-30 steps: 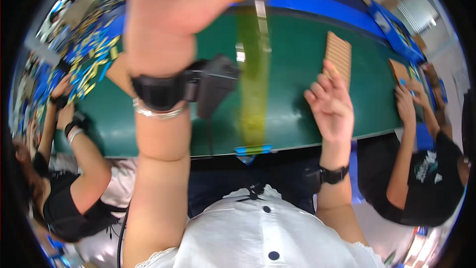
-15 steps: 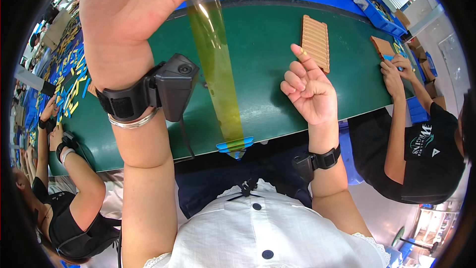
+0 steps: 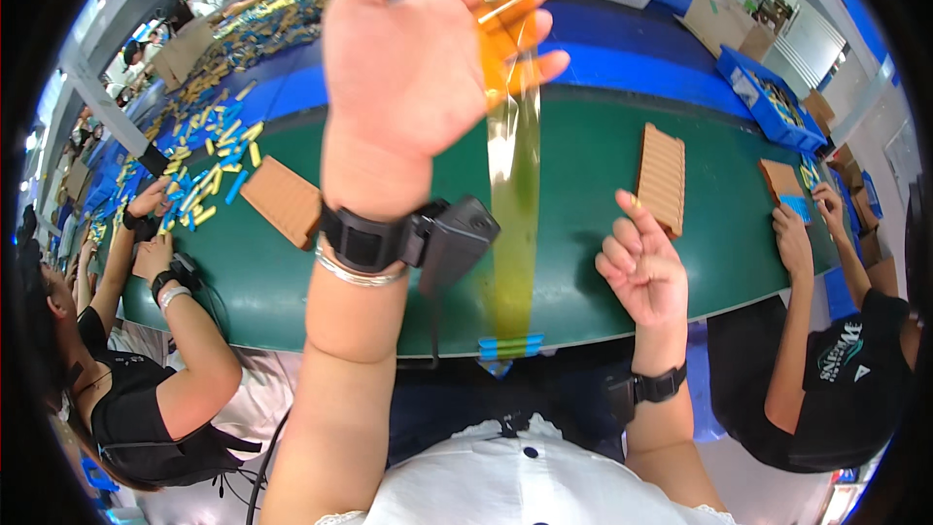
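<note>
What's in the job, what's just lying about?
Job, apparently:
yellow film across the left hand
blue strips at its lower end
ribbed tan tray beyond the right hand

Lying about, apparently:
tan board left of the film
loose blue and yellow pieces
blue crate

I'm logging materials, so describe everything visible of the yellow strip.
The yellow strip is long, translucent and glossy, seemingly plastic film. Its upper end, creased and orange-looking, lies against the fingers of the left hand. It stretches down the picture, green tabletop showing through, and meets blue pieces at the near edge. Whether its middle touches the tabletop is unclear.
</note>
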Motion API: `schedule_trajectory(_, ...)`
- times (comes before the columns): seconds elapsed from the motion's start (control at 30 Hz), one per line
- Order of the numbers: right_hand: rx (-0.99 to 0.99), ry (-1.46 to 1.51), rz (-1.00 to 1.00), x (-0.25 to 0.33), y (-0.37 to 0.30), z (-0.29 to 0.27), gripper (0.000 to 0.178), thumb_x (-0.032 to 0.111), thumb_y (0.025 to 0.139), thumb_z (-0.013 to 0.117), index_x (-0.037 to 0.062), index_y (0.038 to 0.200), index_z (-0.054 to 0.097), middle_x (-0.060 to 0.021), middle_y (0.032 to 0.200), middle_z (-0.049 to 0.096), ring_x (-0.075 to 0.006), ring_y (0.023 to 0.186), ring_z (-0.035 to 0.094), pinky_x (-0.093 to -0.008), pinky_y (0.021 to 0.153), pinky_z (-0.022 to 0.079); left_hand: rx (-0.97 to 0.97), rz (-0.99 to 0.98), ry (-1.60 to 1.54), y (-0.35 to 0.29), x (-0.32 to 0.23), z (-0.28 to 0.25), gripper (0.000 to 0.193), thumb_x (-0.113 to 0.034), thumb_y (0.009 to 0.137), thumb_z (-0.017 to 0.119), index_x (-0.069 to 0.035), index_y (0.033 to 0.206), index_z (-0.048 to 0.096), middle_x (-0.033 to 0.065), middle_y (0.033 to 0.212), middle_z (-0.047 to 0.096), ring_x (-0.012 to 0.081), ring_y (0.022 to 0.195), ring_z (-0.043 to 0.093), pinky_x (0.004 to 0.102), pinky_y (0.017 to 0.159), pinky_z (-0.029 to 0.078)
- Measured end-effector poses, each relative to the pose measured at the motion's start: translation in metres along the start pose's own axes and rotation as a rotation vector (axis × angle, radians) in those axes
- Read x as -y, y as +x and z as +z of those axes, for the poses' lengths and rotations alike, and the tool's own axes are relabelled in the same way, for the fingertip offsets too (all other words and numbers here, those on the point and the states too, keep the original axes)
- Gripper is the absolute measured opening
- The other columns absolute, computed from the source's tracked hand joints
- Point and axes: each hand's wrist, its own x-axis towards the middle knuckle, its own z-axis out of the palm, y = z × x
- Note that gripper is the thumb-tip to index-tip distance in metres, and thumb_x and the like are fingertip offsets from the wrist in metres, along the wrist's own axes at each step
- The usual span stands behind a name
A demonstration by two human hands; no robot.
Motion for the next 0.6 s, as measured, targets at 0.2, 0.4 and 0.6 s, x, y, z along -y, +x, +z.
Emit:
schedule_trajectory(0.2,0.012,0.020,0.005,-0.001,-0.002,-0.001,0.084,-0.015,0.057,0.050,0.0012,0.139,0.047,-0.0015,0.079,0.040,-0.0153,0.067,0.044,-0.0278,0.063,0.036,-0.125,0.146,-0.145,0.001,0.014,-0.036,0.065,-0.045,0.093,0.051,0.006,0.135,0.052,0.0168,0.105,0.065,0.0312,0.097,0.057,0.0529,0.105,0.036)
schedule_trajectory(0.4,-0.018,0.013,0.007,0.001,-0.001,-0.001,0.082,-0.015,0.058,0.050,0.0014,0.138,0.048,-0.0015,0.079,0.040,-0.0152,0.066,0.043,-0.0279,0.063,0.036,-0.207,0.149,-0.174,0.002,0.017,-0.032,0.059,-0.043,0.093,0.051,0.002,0.131,0.058,0.0127,0.099,0.065,0.0283,0.090,0.057,0.0497,0.098,0.039)
schedule_trajectory(0.6,-0.031,0.010,0.002,-0.001,-0.004,0.000,0.083,-0.015,0.057,0.050,0.0013,0.138,0.048,-0.0016,0.079,0.039,-0.0154,0.066,0.042,-0.0279,0.062,0.036,-0.227,0.147,-0.184,0.000,0.019,-0.027,0.057,-0.043,0.093,0.052,0.001,0.128,0.060,0.0109,0.098,0.065,0.0270,0.089,0.057,0.0496,0.097,0.039)
